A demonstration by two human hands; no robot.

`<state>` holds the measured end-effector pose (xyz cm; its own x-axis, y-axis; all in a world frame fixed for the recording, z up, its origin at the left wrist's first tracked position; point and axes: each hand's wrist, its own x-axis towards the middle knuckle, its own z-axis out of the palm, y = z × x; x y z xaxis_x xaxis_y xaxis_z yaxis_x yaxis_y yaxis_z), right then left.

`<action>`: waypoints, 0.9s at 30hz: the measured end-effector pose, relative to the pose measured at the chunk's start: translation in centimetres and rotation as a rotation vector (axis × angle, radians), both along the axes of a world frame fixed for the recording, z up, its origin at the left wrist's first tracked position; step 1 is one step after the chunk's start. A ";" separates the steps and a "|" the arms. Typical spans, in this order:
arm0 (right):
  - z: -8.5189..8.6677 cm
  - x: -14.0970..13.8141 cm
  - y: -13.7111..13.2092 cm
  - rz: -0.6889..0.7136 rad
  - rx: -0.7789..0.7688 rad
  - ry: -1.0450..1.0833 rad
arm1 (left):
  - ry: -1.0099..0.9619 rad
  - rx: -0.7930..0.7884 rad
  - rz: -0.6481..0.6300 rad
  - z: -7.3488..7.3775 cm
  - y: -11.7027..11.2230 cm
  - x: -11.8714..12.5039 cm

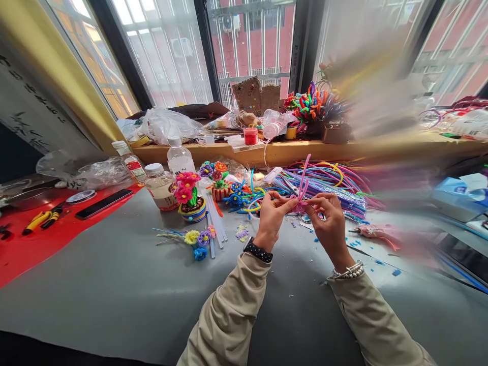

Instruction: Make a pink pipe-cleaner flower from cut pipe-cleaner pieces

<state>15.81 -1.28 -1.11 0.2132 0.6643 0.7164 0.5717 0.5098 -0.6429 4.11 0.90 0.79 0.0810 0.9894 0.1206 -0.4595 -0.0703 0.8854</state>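
Both left hand (271,217) and right hand (328,223) clamp fingertips on thin, fuzzy pink pipe cleaners (304,178), apparently steadying opposite sides

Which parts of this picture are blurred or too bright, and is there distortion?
Head view: heavy blur smears the right side, near the blue packet; head view: daylight washes out the windows; head view: the window frames lean, likely lens distortion; head view: left hand and right hand look fairly sharp.

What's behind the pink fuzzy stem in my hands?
Behind the pink fuzzy stem lies a pile of multicoloured fuzzy stems, including many purple ones. Whatever is directly behind your left hand and right hand is hidden from view.
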 end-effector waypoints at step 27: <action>-0.4 0.8 0.3 0.344 -0.287 0.436 | 0.024 -0.031 -0.069 0.0 0.0 -0.2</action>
<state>16.65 -0.94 -1.48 0.1855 0.8999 0.3948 0.0600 0.3906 -0.9186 3.90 0.91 0.80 0.1518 0.9846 0.0867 -0.4407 -0.0111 0.8976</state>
